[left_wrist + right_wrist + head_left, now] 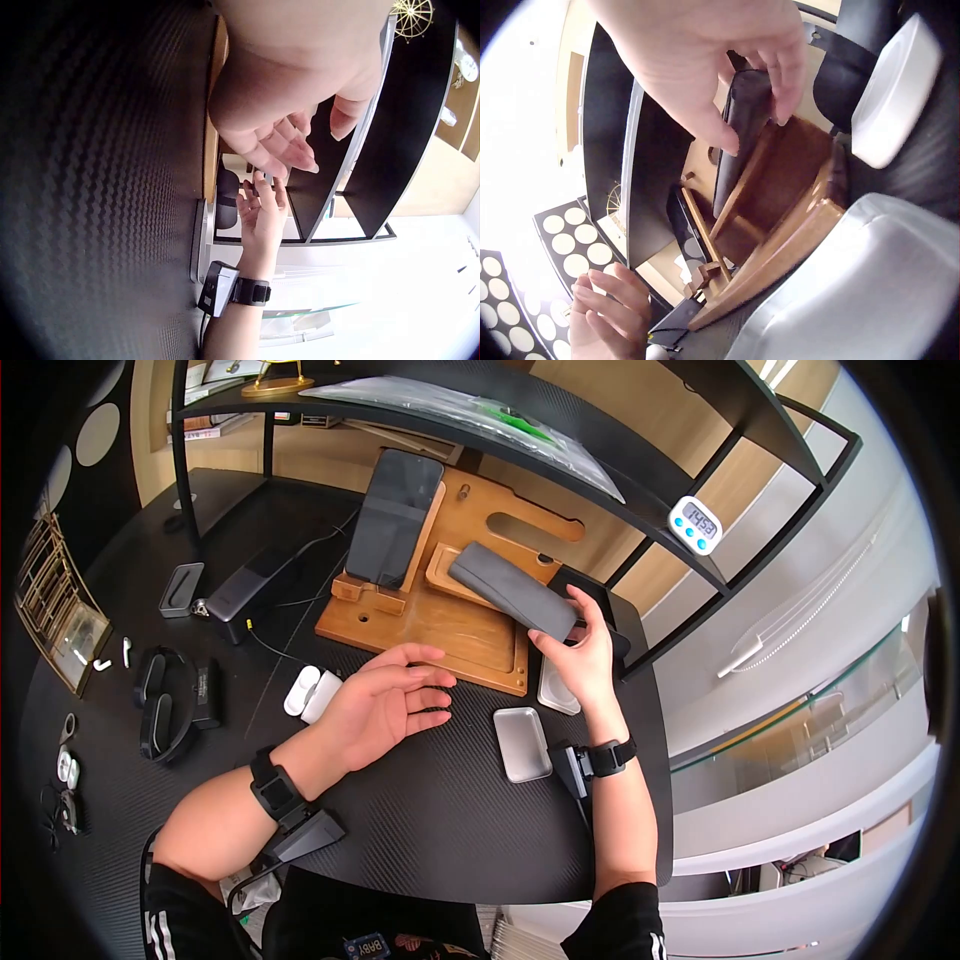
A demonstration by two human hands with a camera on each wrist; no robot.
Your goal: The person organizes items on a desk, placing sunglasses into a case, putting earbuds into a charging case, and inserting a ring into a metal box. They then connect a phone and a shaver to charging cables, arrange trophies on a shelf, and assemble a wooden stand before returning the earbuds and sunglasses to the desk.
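Observation:
In the head view my right hand point(585, 652) pinches the near end of a dark grey case point(515, 590), whose far end lies over the raised ledge of a wooden stand point(480, 645). The right wrist view shows thumb and fingers on either side of the case point(742, 112), above the wooden stand point(780, 165). My left hand point(390, 705) hovers over the table in front of the stand, holding nothing, fingers loosely bent. A black phone point(395, 518) leans upright on the stand's left side.
An open metal tin point(522, 745) and a white box point(557, 690) lie right of centre. White earbud case point(312, 693), power bank point(250, 585), and black strapped device point(165, 705) are at left. A black shelf point(440, 425) with a timer point(695, 526) spans the back.

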